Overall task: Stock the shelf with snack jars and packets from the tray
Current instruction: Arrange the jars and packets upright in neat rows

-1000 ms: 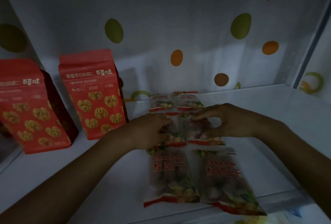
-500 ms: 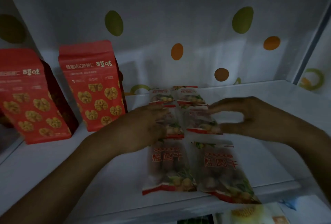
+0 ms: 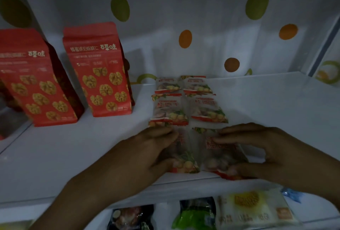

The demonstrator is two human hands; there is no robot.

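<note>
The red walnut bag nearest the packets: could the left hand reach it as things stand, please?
Probably yes. The left hand grips the front left packet, and the red walnut bag stands upright to its left and further back, with only bare shelf between. It would have to let go first.

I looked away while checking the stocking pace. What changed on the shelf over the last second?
Both hands came back from the middle packets toward the front of the shelf: the left hand now holds the left front packet, the right hand the right front packet. The packet rows and the red walnut bags stayed put.
</note>
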